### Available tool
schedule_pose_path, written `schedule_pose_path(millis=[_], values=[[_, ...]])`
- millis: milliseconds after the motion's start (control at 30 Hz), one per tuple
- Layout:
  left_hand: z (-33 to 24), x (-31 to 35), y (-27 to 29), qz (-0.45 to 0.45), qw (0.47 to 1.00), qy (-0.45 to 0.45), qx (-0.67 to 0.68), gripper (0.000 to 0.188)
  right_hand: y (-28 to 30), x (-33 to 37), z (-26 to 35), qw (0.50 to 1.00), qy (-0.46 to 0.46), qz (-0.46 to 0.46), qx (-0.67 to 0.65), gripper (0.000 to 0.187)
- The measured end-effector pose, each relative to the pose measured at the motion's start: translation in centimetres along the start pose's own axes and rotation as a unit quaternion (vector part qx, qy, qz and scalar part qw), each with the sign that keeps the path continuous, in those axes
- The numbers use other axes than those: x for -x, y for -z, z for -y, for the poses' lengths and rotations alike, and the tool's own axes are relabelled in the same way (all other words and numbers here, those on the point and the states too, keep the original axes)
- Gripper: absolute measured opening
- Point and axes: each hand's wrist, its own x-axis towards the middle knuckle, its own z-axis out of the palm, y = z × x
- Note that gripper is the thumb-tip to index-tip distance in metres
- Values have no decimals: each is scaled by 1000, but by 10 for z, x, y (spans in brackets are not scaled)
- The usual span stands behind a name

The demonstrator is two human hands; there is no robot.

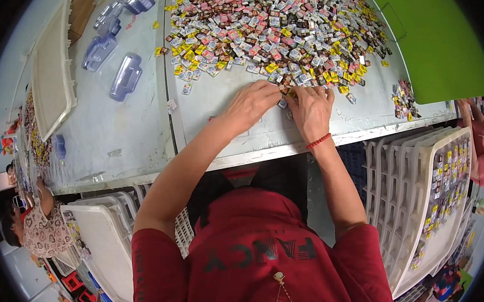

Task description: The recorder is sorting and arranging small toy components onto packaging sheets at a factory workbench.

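Note:
A large heap of small rectangular printed pieces [268, 30] in pink, yellow, brown, black and white covers the far part of the table. Both my hands are at its near edge. My left hand [254, 102] is closed, its fingers bent together at the lowest pieces; whatever is in them is hidden. Just to the right, my right hand [312, 109], with a red bead bracelet at the wrist, curls its fingers down over the pieces. Its thumb points toward the left hand, and its grip is hidden too. A loose piece [282, 103] shows between the two hands.
Clear plastic trays [126, 76] lie on the left tabletop [141, 129]. A white crate [51, 68] stands beyond them. A green board [440, 33] borders the heap at right. Stacked white crates [405, 191] stand below the table edge at right, others [100, 231] at left. Other people work at both sides.

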Motion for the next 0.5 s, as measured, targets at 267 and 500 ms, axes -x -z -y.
schedule_pose_path(millis=[267,500], values=[[4,-9,-4,13,1000,-8,-21,21,-4,-9,-6,999,14,23,34,12],[6,-13,47,-68,994,78,-32,20,3,-17,-21,997,74,32,-13,14]])
